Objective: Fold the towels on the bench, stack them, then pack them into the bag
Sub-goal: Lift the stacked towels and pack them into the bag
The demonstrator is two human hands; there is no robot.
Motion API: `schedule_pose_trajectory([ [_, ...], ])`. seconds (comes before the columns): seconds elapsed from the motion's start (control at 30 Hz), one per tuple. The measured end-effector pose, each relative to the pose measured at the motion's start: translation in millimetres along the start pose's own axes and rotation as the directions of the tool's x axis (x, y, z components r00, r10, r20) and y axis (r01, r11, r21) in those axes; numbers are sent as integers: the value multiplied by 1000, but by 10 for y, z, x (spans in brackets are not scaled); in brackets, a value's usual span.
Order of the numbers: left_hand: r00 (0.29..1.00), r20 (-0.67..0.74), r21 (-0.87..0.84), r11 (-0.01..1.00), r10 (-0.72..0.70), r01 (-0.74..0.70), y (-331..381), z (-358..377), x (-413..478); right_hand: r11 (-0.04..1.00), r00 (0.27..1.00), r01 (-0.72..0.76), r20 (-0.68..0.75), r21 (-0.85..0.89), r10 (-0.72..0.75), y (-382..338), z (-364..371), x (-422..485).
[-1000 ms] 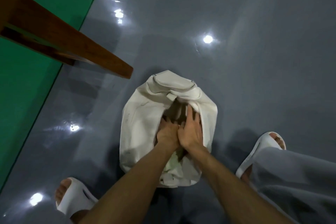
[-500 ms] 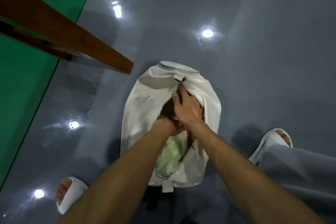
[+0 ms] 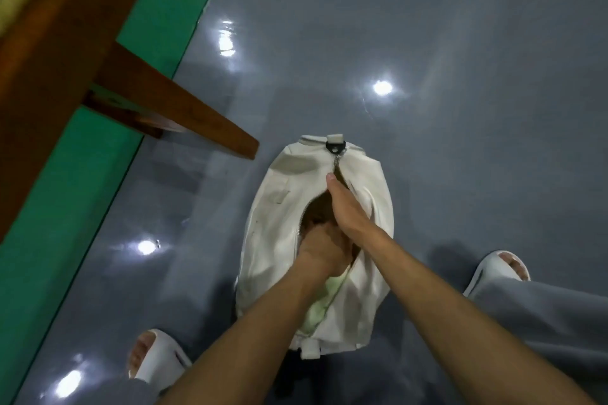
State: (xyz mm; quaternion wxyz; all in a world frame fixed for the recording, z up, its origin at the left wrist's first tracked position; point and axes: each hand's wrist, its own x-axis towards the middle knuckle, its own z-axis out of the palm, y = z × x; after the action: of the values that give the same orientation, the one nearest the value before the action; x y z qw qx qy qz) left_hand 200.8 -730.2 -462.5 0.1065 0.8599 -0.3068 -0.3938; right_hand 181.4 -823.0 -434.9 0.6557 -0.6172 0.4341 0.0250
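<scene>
White bag (image 3: 279, 207) on floor (image 3: 460, 174), zip open. Left hand (image 3: 324, 250) inside, beyond the green towel (image 3: 320, 302). Right hand (image 3: 348, 210) lies along the opening. Fingers of both mostly hidden; grip cannot be told.

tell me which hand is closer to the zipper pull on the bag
Right. The right hand reaches along the opening, its tip just short of the zipper pull; the left hand is down inside the bag, nearer its middle.
</scene>
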Motion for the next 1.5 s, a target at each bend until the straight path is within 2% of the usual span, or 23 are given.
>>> schedule_pose_trajectory([
  [0.07,998,-6,40,998,55,-54,55,-98,-212,995,999,-52,-9,83,53,-20,46,-104],
  [0.17,981,-4,248,951,193,-186,133,-320,-568,988,993,-110,-28,104,114,-216,63,-429],
  [0.23,978,-42,246,951,204,-188,97,-483,-780,980,985,-161,-45,116,168,-309,41,-649],
  [0.3,972,-133,134,975,192,-175,51,-671,-1019,977,979,-190,-62,94,197,-363,18,-856],
  [0.37,971,-199,-66,986,135,-151,-27,-889,-1254,983,981,-179,-68,53,182,-394,2,-1008],
  [0.5,936,-346,-423,901,-57,-101,-109,-1489,-1810,991,989,-135,-55,23,136,-883,69,-1432],
  [0.6,885,-428,-604,787,-183,-130,-191,-1954,-2254,997,997,-73,-22,-12,73,-1400,209,-1780],
  [0.77,775,-522,-773,582,-356,-253,-412,-2629,-2987,995,995,97,37,-21,-96,-2134,677,-2212],
  [0.83,721,-495,-848,449,-485,-281,-531,-2910,-3250,988,985,154,78,-7,-153,-2453,912,-2382],
  [0.93,650,-353,-933,201,-673,-299,-849,-3334,-3550,985,973,170,157,-11,-166,-2879,1282,-2553],
  [1.0,656,-269,-950,84,-705,-299,-1088,-3576,-3651,986,963,164,216,-2,-160,-3108,1500,-2598],
  [1.13,730,-162,-966,-43,-663,-254,-1277,-3958,-3681,994,938,78,334,72,-98,-3476,1819,-2507],
  [1.2,765,-160,-968,-53,-624,-246,-1272,-4142,-3603,996,931,48,358,76,-72,-3600,1970,-2410],
  [1.33,801,-155,-984,17,-579,-178,-1192,-4374,-3321,993,952,104,283,58,-116,-3679,2216,-2135],
  [1.5,742,-205,-974,57,-639,-220,-1155,-4493,-3022,995,951,98,295,-6,-92,-3707,2440,-2015],
])
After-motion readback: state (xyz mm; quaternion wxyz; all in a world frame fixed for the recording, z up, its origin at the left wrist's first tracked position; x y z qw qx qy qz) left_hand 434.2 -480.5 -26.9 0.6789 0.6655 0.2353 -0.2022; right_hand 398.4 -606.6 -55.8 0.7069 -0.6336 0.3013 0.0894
